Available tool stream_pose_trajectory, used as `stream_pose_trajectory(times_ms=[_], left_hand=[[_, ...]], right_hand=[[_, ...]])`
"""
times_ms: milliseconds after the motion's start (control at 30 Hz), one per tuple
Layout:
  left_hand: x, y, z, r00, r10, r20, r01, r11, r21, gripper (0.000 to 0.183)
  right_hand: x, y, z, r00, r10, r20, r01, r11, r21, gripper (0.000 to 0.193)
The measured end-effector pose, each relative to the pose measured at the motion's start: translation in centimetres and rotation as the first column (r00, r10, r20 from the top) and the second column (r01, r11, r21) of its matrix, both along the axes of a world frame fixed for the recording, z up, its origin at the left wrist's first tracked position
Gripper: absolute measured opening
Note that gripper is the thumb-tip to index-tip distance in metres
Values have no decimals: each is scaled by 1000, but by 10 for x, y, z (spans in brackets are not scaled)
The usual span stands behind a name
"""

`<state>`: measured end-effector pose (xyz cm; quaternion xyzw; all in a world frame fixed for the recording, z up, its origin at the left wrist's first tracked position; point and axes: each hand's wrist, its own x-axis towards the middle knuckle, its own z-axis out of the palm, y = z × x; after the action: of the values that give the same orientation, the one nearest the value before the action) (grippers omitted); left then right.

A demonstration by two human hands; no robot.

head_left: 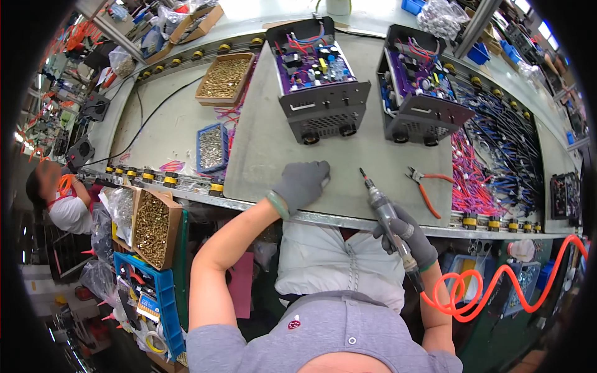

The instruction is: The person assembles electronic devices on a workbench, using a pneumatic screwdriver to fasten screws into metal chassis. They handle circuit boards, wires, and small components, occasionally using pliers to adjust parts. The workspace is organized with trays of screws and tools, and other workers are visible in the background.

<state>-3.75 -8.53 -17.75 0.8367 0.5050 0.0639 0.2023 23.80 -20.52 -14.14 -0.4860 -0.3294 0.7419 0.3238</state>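
My right hand (pixel 410 235), in a grey glove, grips a pneumatic screwdriver (pixel 385 213) whose bit points up and away over the board. An orange coiled air hose (pixel 491 295) runs from its tail. My left hand (pixel 303 184), also gloved, rests over the grey board (pixel 261 168) with fingers curled; what they hold, if anything, is hidden. Beyond it stands an open black metal case (pixel 323 102) with a purple circuit board and wires inside. A second such case (pixel 420 112) stands to its right. Orange-handled cutting pliers (pixel 426 186) lie right of the screwdriver.
Left of the board are a cardboard tray of brass screws (pixel 225 79) and a blue bin of silver screws (pixel 212 149). Pink and dark cable bundles (pixel 500 143) lie at the right. Roller rails (pixel 149 176) edge the line. A co-worker (pixel 65 196) is far left.
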Motion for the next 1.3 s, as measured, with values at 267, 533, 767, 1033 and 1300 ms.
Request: stream_pose_trajectory(times_ms=[267, 533, 767, 1033, 1300], left_hand=[[-28, 26, -15, 897, 164, 411, -85, 975, -204, 23], [-43, 1, 25, 622, 669, 407, -221, 649, -728, 22], [-42, -19, 37, 210, 779, 591, 20, 601, -799, 21], [-51, -27, 33, 1, 753, 657, 454, 586, -672, 23], [-42, -29, 37, -29, 780, 625, 414, 578, -703, 29]], right_hand=[[0, 0, 4, 1000, -1, -18, 1, 1000, -13, 76], [2, 0, 3, 999, 7, -33, -7, 1000, 5, 77], [-19, -8, 19, 992, 119, 47, -121, 991, 57, 83], [-61, 2, 63, 967, 241, -86, -234, 969, 84, 94], [-69, 5, 59, 953, 288, -93, -279, 955, 95, 91]])
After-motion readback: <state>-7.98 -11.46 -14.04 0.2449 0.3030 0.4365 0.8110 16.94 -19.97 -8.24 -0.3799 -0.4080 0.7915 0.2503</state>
